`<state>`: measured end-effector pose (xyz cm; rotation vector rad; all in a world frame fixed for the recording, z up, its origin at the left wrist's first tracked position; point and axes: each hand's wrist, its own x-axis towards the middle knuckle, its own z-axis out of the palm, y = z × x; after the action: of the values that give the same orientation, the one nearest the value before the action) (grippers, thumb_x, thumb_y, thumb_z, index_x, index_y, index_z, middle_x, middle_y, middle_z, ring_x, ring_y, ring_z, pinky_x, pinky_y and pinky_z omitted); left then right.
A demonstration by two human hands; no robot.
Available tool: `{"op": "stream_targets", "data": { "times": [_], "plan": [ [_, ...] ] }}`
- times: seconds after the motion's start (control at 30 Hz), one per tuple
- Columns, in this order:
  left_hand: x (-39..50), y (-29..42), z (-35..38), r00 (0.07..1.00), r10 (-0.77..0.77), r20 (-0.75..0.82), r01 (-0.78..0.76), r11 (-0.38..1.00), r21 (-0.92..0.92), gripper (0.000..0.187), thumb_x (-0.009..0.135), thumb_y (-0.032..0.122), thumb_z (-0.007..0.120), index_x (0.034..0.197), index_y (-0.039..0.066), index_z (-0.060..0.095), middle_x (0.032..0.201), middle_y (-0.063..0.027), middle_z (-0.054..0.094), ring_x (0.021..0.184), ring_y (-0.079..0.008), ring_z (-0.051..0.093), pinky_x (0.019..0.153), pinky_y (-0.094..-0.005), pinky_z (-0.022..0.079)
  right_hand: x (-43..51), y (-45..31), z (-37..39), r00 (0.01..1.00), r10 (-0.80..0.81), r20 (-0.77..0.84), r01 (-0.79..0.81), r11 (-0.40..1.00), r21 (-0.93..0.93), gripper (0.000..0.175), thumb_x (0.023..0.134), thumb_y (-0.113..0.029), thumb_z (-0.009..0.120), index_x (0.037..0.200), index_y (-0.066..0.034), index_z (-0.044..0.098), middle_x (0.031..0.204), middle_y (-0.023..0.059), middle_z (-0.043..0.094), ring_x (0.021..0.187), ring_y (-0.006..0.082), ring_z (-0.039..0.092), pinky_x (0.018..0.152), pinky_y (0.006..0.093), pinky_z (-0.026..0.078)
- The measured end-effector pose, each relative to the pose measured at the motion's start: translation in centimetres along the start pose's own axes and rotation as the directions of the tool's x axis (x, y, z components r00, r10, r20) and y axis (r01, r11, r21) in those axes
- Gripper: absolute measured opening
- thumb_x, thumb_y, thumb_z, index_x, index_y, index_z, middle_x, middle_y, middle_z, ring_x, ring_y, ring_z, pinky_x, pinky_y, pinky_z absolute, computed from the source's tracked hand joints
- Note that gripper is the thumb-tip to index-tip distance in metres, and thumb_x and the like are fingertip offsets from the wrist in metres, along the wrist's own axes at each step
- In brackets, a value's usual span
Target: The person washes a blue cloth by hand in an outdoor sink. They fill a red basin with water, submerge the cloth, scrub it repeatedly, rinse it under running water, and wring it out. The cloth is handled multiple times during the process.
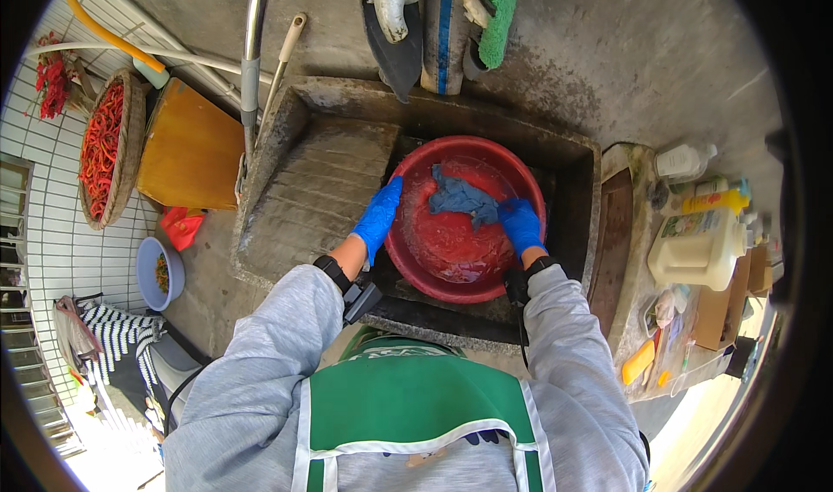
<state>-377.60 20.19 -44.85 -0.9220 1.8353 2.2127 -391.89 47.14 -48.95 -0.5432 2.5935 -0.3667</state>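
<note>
A red plastic basin (416,264) holding water stands in the deep part of a stone washing sink (312,95). Inside it lies a wet, crumpled blue cloth (459,199). My left hand (381,215), in a blue glove, is at the basin's left rim, its fingertips against the rim; the thumb side is partly hidden. My right hand (520,222), gloved likewise, reaches over the basin's right side, and its fingers are on the right end of the cloth. How firmly they close on it is hard to see.
Left of the basin is the sink's ridged washboard slab (319,186). A metal pole (250,69) leans at the sink's left. Pipes with a green cloth (500,23) stand behind. On the right ledge are a large jug (696,248), bottles and a yellow brush (638,362). A basket of red peppers (130,147) hangs left.
</note>
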Motion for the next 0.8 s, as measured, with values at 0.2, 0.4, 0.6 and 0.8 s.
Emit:
{"op": "stream_targets", "data": {
  "times": [0.2, 0.4, 0.6, 0.8],
  "plan": [
    [-4.7, 2.8, 0.0, 0.99, -0.129, 0.052, 0.128, 0.992, 0.018, 0.05, 0.093, 0.047, 0.037, 0.129, 0.015, 0.047, 0.132, -0.0074, 0.044, 0.12, -0.0253, 0.04, 0.098, -0.0375, 0.033, 0.0, -0.3, 6.6, 0.979, -0.12, -0.167, 0.121, 0.993, -0.003, 0.031, 0.084, -0.022, 0.05, 0.109, -0.0096, 0.062, 0.105, 0.021, 0.06, 0.1, 0.0335, 0.057, 0.089, 0.0419, 0.045],
    [-5.4, 4.5, -0.3, 0.989, -0.112, 0.098, 0.114, 0.993, -0.014, 0.043, 0.092, 0.041, 0.038, 0.122, 0.015, 0.054, 0.128, -0.0076, 0.047, 0.114, -0.0237, 0.044, 0.095, -0.0365, 0.035, -1.6, -5.8, 9.8, 0.925, -0.349, 0.152, 0.297, 0.912, 0.284, 0.026, 0.079, -0.022, 0.061, 0.099, -0.0054, 0.065, 0.1, 0.0194, 0.063, 0.094, 0.0364, 0.059, 0.082, 0.0389, 0.047],
    [-4.9, 4.1, -1.1, 0.992, -0.07, 0.106, 0.07, 0.998, 0.003, 0.038, 0.091, 0.035, 0.042, 0.119, 0.014, 0.055, 0.12, -0.0064, 0.053, 0.106, -0.0215, 0.049, 0.091, -0.0343, 0.038, -0.6, -2.8, 4.5, 0.986, -0.055, 0.16, 0.038, 0.993, 0.107, 0.037, 0.081, -0.038, 0.054, 0.094, -0.0064, 0.068, 0.096, 0.0188, 0.064, 0.089, 0.0342, 0.062, 0.075, 0.0397, 0.05],
    [-4.6, 3.5, -0.6, 0.995, -0.025, 0.099, 0.004, 0.977, 0.211, 0.042, 0.085, 0.029, 0.055, 0.122, 0.01, 0.053, 0.119, -0.01, 0.055, 0.109, -0.0244, 0.051, 0.093, -0.0356, 0.039, 1.4, 0.9, 4.3, 0.948, 0.259, -0.186, -0.189, 0.926, 0.327, 0.029, 0.083, -0.029, 0.053, 0.087, -0.0049, 0.068, 0.089, 0.0188, 0.065, 0.083, 0.0359, 0.063, 0.072, 0.0418, 0.049]
  ]
}}
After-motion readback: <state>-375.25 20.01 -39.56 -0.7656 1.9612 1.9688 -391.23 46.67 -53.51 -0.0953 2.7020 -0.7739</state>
